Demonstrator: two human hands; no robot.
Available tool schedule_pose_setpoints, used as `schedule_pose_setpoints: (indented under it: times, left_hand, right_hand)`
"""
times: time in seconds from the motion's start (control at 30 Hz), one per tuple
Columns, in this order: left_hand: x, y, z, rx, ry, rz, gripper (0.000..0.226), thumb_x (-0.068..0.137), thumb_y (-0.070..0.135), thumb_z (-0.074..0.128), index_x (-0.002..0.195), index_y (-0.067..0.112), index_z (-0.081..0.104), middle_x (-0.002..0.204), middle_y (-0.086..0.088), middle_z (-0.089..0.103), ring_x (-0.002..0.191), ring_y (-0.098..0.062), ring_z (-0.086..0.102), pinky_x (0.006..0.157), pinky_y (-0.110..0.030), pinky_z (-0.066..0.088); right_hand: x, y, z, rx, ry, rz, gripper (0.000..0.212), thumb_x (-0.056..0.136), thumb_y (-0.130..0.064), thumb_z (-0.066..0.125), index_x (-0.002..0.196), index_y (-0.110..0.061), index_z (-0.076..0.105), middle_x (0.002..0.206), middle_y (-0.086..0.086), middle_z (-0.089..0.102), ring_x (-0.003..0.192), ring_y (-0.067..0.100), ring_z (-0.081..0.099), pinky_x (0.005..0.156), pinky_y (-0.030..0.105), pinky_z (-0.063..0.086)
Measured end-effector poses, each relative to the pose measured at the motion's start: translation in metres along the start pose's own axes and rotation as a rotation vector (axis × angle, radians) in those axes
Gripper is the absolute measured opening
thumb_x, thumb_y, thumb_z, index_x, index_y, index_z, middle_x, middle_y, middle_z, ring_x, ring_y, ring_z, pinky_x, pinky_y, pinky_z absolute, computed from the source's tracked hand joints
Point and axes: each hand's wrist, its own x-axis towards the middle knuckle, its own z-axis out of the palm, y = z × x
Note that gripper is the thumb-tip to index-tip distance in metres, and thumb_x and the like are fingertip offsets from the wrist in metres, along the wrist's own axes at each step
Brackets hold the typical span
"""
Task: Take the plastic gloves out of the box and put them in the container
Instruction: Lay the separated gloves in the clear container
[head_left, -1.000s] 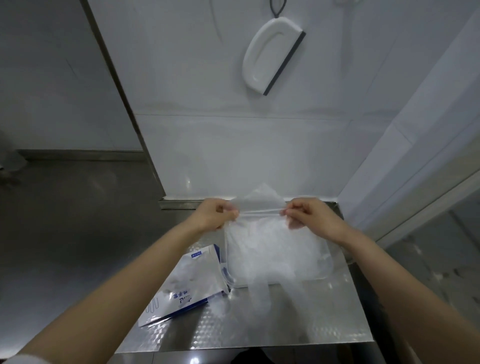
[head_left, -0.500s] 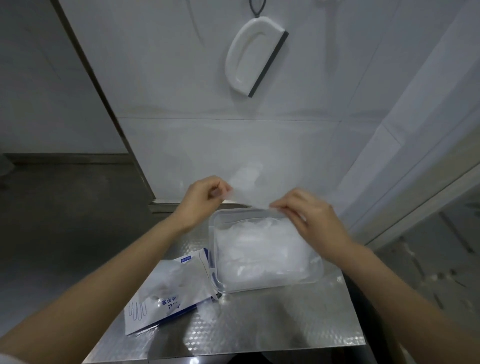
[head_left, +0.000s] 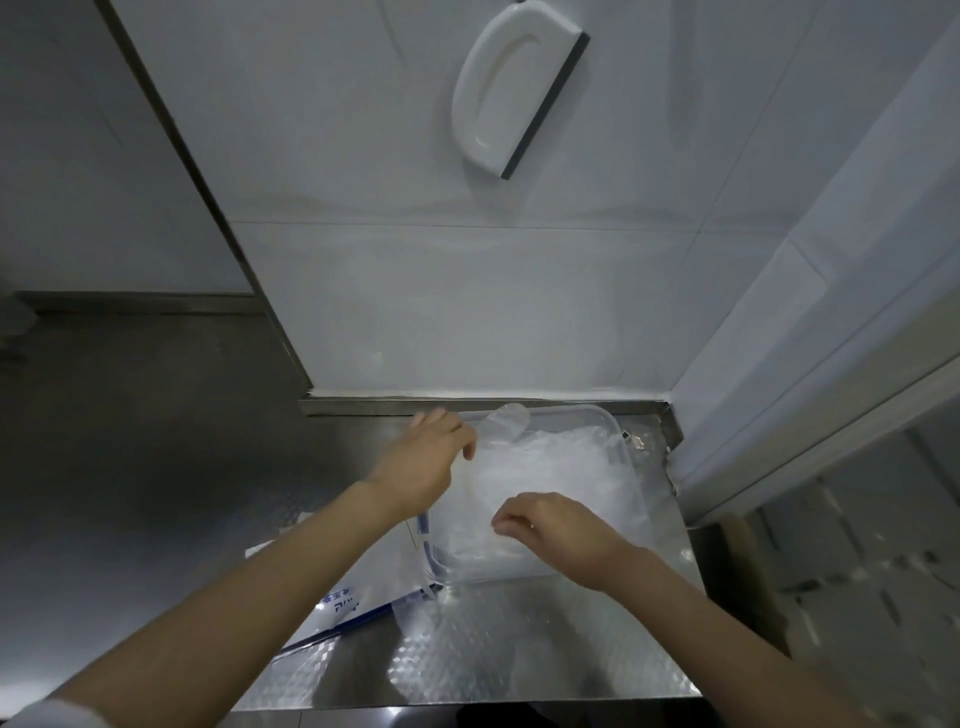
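Observation:
A clear plastic container (head_left: 608, 415) stands at the back of a small steel table, filled with a heap of thin plastic gloves (head_left: 561, 467). My left hand (head_left: 426, 462) is at the container's left rim, fingers pinched on a glove whose tip curls up at the back edge. My right hand (head_left: 556, 535) is over the container's near side, fingers curled down on the same glove, pressing it onto the heap. The white and blue glove box (head_left: 343, 603) lies flat to the left of the container, mostly hidden under my left forearm.
The embossed steel table (head_left: 519, 649) ends at a tiled wall behind and a white door frame (head_left: 779, 389) on the right. A white squeegee (head_left: 514, 88) hangs on the wall above. A darker steel counter (head_left: 130, 441) lies to the left.
Both hands have come down from above the container's back edge, lowering the stretched glove onto the heap inside. The right hand moved toward me, the left stayed at the rim.

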Motion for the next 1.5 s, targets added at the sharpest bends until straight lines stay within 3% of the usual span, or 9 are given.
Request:
schedule_pose_setpoints:
  times: [0.13,0.27,0.37,0.87,1.0,1.1,1.23,1.33,1.5]
  left_hand:
    - [-0.004,0.026,0.014,-0.015,0.091,0.016,0.033,0.087,-0.003,0.043,0.114,0.013,0.054,0.119,-0.003,0.052,0.108,-0.02,0.046,0.084,-0.022,0.032]
    - [0.008,0.032,0.046,0.184,-0.295,-0.041,0.056,0.095,0.03,0.051,0.144,0.021,0.025,0.153,-0.01,0.02,0.135,-0.031,0.027,0.11,-0.039,0.026]
    - [0.017,0.03,0.065,0.289,-0.468,-0.098,0.079,0.09,0.04,0.059,0.149,0.022,0.011,0.156,-0.014,0.007,0.14,-0.039,0.015,0.11,-0.05,0.022]
    - [0.028,0.023,0.081,0.344,-0.628,-0.072,0.079,0.087,0.034,0.063,0.149,0.019,0.015,0.154,-0.013,0.013,0.136,-0.036,0.025,0.102,-0.045,0.037]
    - [0.022,0.025,0.04,0.41,-0.514,-0.027,0.056,0.099,0.045,0.036,0.142,0.01,0.029,0.141,-0.014,0.042,0.127,-0.033,0.04,0.104,-0.04,0.029]
    - [0.01,0.022,0.011,0.315,-0.209,-0.009,0.036,0.1,0.026,0.037,0.133,0.012,0.04,0.132,-0.008,0.05,0.12,-0.026,0.045,0.1,-0.035,0.028]
    - [-0.022,-0.001,-0.013,0.148,0.052,-0.071,0.026,0.09,0.005,0.044,0.111,0.018,0.052,0.117,0.002,0.056,0.11,-0.017,0.047,0.087,-0.027,0.024]
    - [-0.053,-0.03,-0.017,0.136,0.02,-0.153,0.025,0.085,0.004,0.05,0.105,0.018,0.053,0.112,0.003,0.057,0.108,-0.017,0.048,0.075,-0.027,0.016]
    - [-0.097,-0.066,-0.005,0.057,-0.255,-0.25,0.04,0.085,0.005,0.045,0.119,0.025,0.046,0.129,0.006,0.048,0.116,-0.014,0.041,0.09,-0.03,0.027]
  right_hand:
    - [0.004,0.013,-0.012,-0.044,0.253,0.033,0.024,0.097,-0.027,0.05,0.116,-0.019,0.061,0.113,-0.005,0.061,0.105,0.01,0.054,0.086,0.019,0.038]
    - [0.016,0.033,-0.006,-0.305,-0.003,0.044,0.051,0.091,-0.034,0.059,0.138,-0.024,0.042,0.143,-0.002,0.039,0.131,0.016,0.036,0.103,0.026,0.027]
    - [0.026,0.048,0.003,-0.372,-0.13,0.128,0.067,0.088,-0.034,0.063,0.145,-0.026,0.03,0.153,0.001,0.023,0.139,0.02,0.024,0.111,0.034,0.023]
    - [0.036,0.068,-0.002,-0.422,-0.292,0.192,0.061,0.093,-0.026,0.055,0.147,-0.019,0.027,0.154,0.007,0.023,0.143,0.022,0.017,0.115,0.032,0.013]
    - [0.035,0.053,-0.014,-0.258,-0.168,0.308,0.046,0.095,-0.024,0.053,0.139,-0.017,0.042,0.145,0.005,0.042,0.134,0.021,0.038,0.108,0.031,0.031]
    - [0.03,0.02,-0.015,-0.23,0.065,0.286,0.029,0.099,-0.024,0.045,0.125,-0.018,0.056,0.123,0.003,0.062,0.11,0.021,0.058,0.093,0.033,0.045]
    - [0.021,-0.038,0.001,-0.065,0.31,0.052,0.025,0.098,-0.023,0.048,0.12,-0.018,0.057,0.114,-0.002,0.06,0.103,0.013,0.057,0.087,0.03,0.048]
    - [0.018,-0.07,0.022,-0.059,0.254,-0.145,0.037,0.093,-0.037,0.055,0.123,-0.017,0.055,0.116,0.0,0.057,0.107,0.015,0.05,0.087,0.027,0.043]
    - [0.033,-0.092,0.062,-0.38,0.035,-0.163,0.068,0.085,-0.04,0.064,0.139,-0.009,0.038,0.135,0.01,0.047,0.128,0.028,0.036,0.107,0.034,0.026]
